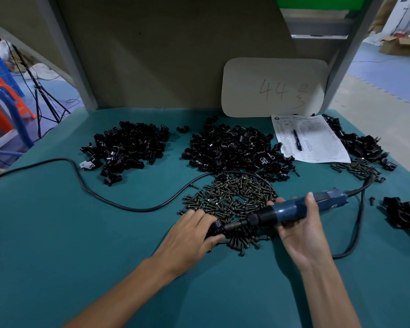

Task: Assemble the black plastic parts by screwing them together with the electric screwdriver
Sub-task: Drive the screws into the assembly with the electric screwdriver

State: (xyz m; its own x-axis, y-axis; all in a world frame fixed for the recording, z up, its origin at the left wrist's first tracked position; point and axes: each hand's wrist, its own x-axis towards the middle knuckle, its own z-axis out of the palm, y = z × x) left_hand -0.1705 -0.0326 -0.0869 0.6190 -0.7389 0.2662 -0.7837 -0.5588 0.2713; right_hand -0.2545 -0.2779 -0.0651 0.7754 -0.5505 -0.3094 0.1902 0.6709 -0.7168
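Observation:
My right hand (298, 230) grips the blue electric screwdriver (294, 210), held nearly level with its bit pointing left. The bit meets a black plastic part (217, 228) that my left hand (189, 233) holds down on the green mat, fingers curled over it so most of it is hidden. Both hands sit over the near edge of a pile of dark screws (232, 197). Behind lie two heaps of black plastic parts, one at the left (128, 150) and one in the middle (232, 147).
The screwdriver's black cable (85, 185) loops across the mat to the left and round my right wrist. A paper form with a pen (308, 138) lies at the back right, beside more black parts (362, 143) and screws (357, 166). Assembled pieces (405, 216) sit at the right edge.

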